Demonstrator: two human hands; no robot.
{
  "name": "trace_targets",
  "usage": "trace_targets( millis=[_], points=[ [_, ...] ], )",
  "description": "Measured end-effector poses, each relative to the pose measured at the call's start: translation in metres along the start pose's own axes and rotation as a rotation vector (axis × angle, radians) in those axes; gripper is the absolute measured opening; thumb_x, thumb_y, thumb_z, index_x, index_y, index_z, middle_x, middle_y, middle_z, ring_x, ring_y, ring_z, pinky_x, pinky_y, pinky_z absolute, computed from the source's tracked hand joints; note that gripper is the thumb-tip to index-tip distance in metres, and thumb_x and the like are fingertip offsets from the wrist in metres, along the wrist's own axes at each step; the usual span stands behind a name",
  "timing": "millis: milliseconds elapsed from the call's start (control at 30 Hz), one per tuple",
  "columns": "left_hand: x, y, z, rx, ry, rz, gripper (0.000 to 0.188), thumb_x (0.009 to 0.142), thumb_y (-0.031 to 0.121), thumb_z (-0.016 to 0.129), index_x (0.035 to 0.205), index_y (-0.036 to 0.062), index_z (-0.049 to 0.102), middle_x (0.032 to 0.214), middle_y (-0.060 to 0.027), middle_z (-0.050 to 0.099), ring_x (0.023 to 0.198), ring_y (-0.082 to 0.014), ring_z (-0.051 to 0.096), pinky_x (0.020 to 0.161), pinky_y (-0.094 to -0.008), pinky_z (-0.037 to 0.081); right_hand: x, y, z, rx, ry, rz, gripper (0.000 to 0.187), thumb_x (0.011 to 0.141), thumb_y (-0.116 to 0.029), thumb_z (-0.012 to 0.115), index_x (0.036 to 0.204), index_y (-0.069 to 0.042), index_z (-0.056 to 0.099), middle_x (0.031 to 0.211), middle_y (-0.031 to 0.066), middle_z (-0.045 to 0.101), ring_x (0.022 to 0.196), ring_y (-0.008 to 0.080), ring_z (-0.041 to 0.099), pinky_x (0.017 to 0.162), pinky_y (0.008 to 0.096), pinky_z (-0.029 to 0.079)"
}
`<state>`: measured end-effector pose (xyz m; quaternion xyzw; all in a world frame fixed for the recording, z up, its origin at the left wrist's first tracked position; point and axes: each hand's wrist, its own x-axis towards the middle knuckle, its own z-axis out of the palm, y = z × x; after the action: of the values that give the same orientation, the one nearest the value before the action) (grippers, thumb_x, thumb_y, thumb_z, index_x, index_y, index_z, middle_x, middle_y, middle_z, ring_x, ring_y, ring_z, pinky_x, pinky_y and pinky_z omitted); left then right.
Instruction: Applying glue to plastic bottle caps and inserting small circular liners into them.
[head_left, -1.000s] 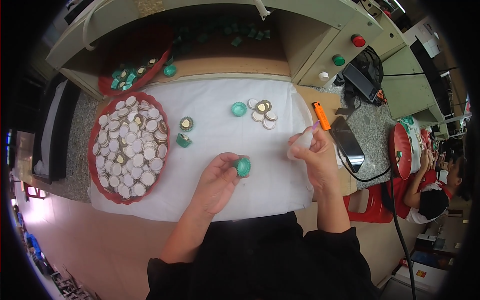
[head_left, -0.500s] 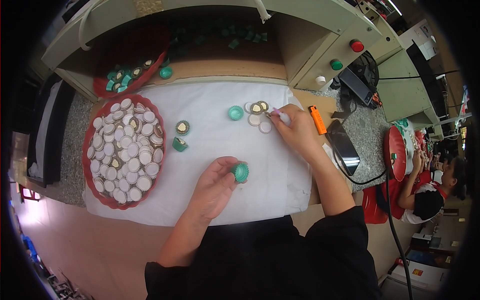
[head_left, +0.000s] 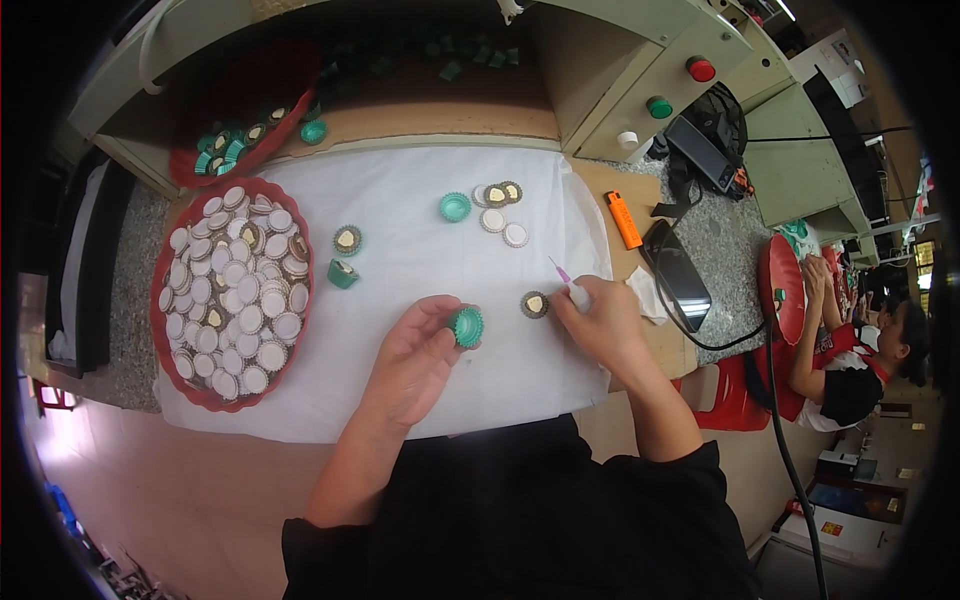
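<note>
My left hand (head_left: 418, 350) pinches a small green fluted cup (head_left: 465, 326) above the white sheet. In my right hand (head_left: 603, 322) is a small white dropper bottle (head_left: 578, 297) with a thin pinkish needle tip. A brown scalloped disc with a pale gold heart (head_left: 535, 304) sits right at that hand's fingertips; whether they grip it is hard to tell. Farther off lie a second green cup (head_left: 455, 207) and several overlapping discs, some showing white faces (head_left: 515, 235). To the left are another heart disc (head_left: 347, 239) and a tipped green cup (head_left: 343, 274).
A red scalloped tray (head_left: 160, 290) heaped with white-faced discs stands at the left. Behind it, another red tray (head_left: 190, 165) holds green cups. An orange lighter (head_left: 624, 220), a dark phone (head_left: 677, 270) and a black cable lie rightward. A co-worker (head_left: 840, 370) sits at far right.
My right hand has drawn back toward me from the disc group with the dropper bottle, and a heart disc now shows at its fingertips. The left hand still holds its cup.
</note>
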<state>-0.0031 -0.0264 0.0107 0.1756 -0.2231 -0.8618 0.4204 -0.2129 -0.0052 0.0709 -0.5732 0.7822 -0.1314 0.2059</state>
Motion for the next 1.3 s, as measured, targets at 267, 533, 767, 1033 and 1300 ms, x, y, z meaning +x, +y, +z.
trace_targets(
  millis=[267, 533, 767, 1033, 1300],
  points=[
    [0.000, 0.000, 0.000, 0.003, -0.011, -0.015, 0.031, 0.080, 0.006, 0.053, 0.109, 0.0034, 0.042, 0.107, -0.0115, 0.048, 0.096, -0.0170, 0.048, 0.083, -0.0289, 0.039, 0.021, 0.008, -0.015, 0.146, -0.175, -0.646, 0.029, 0.063, 0.005, 0.058, 0.089, -0.007, 0.062, 0.087, 0.0066, 0.057, 0.079, 0.0227, 0.056, 0.068, 0.0272, 0.044],
    [0.000, 0.001, 0.000, 0.020, 0.004, -0.013, 0.031, 0.080, 0.007, 0.053, 0.108, 0.0032, 0.042, 0.107, -0.0113, 0.049, 0.095, -0.0167, 0.048, 0.083, -0.0289, 0.039, 0.024, 0.007, -0.010, -0.006, -0.246, -0.572, 0.029, 0.062, -0.007, 0.067, 0.091, -0.008, 0.061, 0.083, 0.0067, 0.057, 0.076, 0.0223, 0.056, 0.067, 0.0284, 0.044],
    [-0.001, 0.001, 0.000, 0.029, 0.012, -0.014, 0.030, 0.081, 0.007, 0.052, 0.109, 0.0013, 0.043, 0.108, -0.0116, 0.049, 0.096, -0.0167, 0.048, 0.084, -0.0293, 0.039, 0.021, 0.005, -0.008, 0.044, -0.231, -0.533, 0.030, 0.063, -0.009, 0.067, 0.092, -0.007, 0.060, 0.081, 0.0074, 0.057, 0.075, 0.0234, 0.056, 0.067, 0.0293, 0.044],
    [0.000, -0.001, 0.000, 0.062, 0.014, -0.009, 0.033, 0.077, 0.006, 0.057, 0.107, 0.0008, 0.045, 0.107, -0.0113, 0.050, 0.096, -0.0160, 0.048, 0.084, -0.0288, 0.039, 0.016, 0.004, -0.010, -0.037, -0.182, -0.501, 0.030, 0.061, -0.009, 0.068, 0.090, -0.007, 0.061, 0.083, 0.0084, 0.057, 0.075, 0.0244, 0.056, 0.066, 0.0293, 0.044],
    [-0.003, 0.001, 0.006, 0.156, 0.031, -0.020, 0.032, 0.075, -0.007, 0.052, 0.106, 0.0013, 0.048, 0.105, -0.0051, 0.050, 0.094, -0.0108, 0.047, 0.083, -0.0242, 0.037, 0.016, 0.002, -0.008, 0.028, -0.204, -0.513, 0.033, 0.060, -0.008, 0.068, 0.093, -0.007, 0.061, 0.082, 0.0065, 0.057, 0.074, 0.0224, 0.057, 0.067, 0.0287, 0.045]
  ],
)
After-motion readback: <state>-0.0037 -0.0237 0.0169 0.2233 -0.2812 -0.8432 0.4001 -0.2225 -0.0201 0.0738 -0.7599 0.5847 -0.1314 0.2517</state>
